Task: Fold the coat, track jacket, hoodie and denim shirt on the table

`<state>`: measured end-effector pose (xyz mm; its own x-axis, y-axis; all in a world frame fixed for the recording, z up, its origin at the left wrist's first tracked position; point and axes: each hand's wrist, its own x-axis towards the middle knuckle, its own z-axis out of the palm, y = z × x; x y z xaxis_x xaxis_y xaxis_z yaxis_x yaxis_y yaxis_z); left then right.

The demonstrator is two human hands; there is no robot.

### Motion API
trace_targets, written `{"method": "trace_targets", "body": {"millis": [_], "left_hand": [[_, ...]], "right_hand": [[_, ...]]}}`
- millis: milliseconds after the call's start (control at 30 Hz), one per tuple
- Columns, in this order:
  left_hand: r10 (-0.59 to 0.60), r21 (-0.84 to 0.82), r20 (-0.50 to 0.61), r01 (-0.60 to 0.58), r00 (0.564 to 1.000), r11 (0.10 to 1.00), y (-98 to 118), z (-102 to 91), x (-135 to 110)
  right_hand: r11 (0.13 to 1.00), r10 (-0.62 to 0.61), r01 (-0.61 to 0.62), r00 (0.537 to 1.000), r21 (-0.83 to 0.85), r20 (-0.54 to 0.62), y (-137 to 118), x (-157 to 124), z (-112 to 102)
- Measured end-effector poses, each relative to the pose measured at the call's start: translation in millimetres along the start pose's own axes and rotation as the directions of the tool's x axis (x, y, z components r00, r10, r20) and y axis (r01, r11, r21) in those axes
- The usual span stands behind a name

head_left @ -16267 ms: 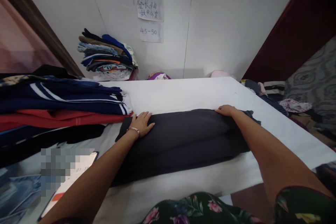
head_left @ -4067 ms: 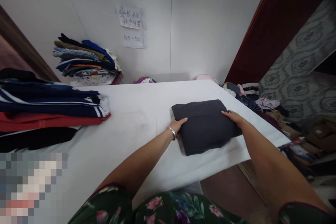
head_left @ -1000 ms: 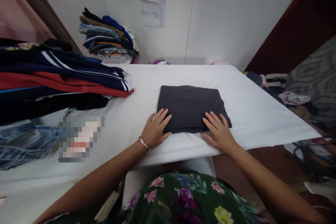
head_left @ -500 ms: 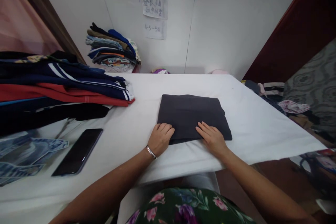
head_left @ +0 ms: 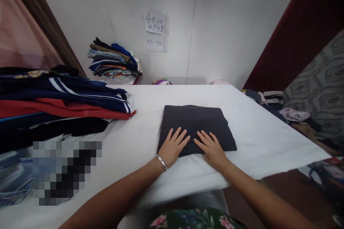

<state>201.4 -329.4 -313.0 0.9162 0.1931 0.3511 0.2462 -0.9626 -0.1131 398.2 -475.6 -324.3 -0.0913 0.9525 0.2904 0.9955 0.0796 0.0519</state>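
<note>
Overlapping garment (head_left: 197, 118) edge, fingers (head_left: 175, 135) spread; tablecloth (head_left: 264, 134) around

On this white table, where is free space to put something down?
Bare white cloth lies behind the dark folded garment, to its right, and between it and the clothes pile. The left side is crowded by that pile and blue denim.

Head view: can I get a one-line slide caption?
Left hand and right hand rest spread on a folded dark garment on a white table, with piled clothes on the left.

Matt cloth garment (head_left: 197, 121); shiny metal bracelet (head_left: 161, 162); paper signs (head_left: 156, 30).
</note>
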Motion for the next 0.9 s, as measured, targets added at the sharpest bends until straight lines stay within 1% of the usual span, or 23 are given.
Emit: {"method": "trace_targets", "body": {"millis": [100,200,267,333,367,433,467,500,533,567,600,633,667,733,800,900], "left_hand": [[0.006,0.029,-0.009,-0.006,1.0,1.0,-2,12.6,-3],[0.005,0.042,-0.037,-0.003,0.999,0.999,-2,15.5,-6],[0.005,0.044,-0.048,-0.003,0.999,0.999,-2,14.8,-6],[0.004,0.049,-0.049,-0.001,0.999,0.999,-3,14.0,-6],[0.003,0.051,-0.047,-0.001,0.999,0.999,-3,13.7,-6],[-0.002,0.051,-0.042,0.004,0.999,0.999,-3,13.2,-6],[-0.006,0.049,-0.04,0.008,0.999,0.999,-3,13.0,-6],[-0.008,0.045,-0.035,0.009,0.999,0.999,-2,12.9,-6],[-0.006,0.041,-0.028,0.007,1.0,0.999,-2,12.8,-5],[-0.005,0.037,-0.017,0.006,1.0,0.999,-1,12.8,-5],[-0.004,0.031,-0.001,0.004,1.0,0.999,0,12.9,-5],[-0.004,0.024,0.019,0.003,1.0,1.0,1,13.0,-5],[-0.006,0.014,0.04,0.005,0.999,1.0,1,12.9,-5],[-0.017,-0.021,0.077,0.019,0.997,1.0,3,11.3,-6],[-0.024,-0.083,0.104,0.033,0.994,0.996,4,5.7,-8],[-0.042,-0.224,0.152,0.075,0.988,0.972,5,-14.7,-5]], "right_hand": [[0.996,-0.004,0.0,0.999,0.086,0.049,4,-4,-5],[0.97,-0.047,0.019,0.993,0.244,0.107,6,1,-26],[0.955,-0.027,0.0,0.996,0.297,0.086,9,17,-43],[0.961,0.05,-0.054,0.999,0.272,0.019,17,44,-55],[0.966,0.095,-0.089,0.995,0.243,-0.013,24,59,-57],[0.968,0.186,-0.178,0.982,0.177,-0.031,43,86,-53],[0.961,0.241,-0.237,0.97,0.144,-0.009,56,97,-48],[0.944,0.306,-0.309,0.951,0.115,0.037,69,104,-40],[0.917,0.38,-0.389,0.919,0.088,0.106,82,109,-31],[0.88,0.452,-0.47,0.873,0.067,0.184,95,111,-22],[0.85,0.497,-0.524,0.831,0.053,0.248,106,112,-13],[0.828,0.527,-0.559,0.801,0.043,0.285,115,110,-4],[0.816,0.54,-0.576,0.786,0.04,0.301,121,108,2],[0.817,0.541,-0.575,0.791,0.043,0.286,129,104,10],[0.821,0.539,-0.57,0.798,0.046,0.271,130,102,13],[0.819,0.544,-0.572,0.796,0.038,0.264,128,102,13]]}}
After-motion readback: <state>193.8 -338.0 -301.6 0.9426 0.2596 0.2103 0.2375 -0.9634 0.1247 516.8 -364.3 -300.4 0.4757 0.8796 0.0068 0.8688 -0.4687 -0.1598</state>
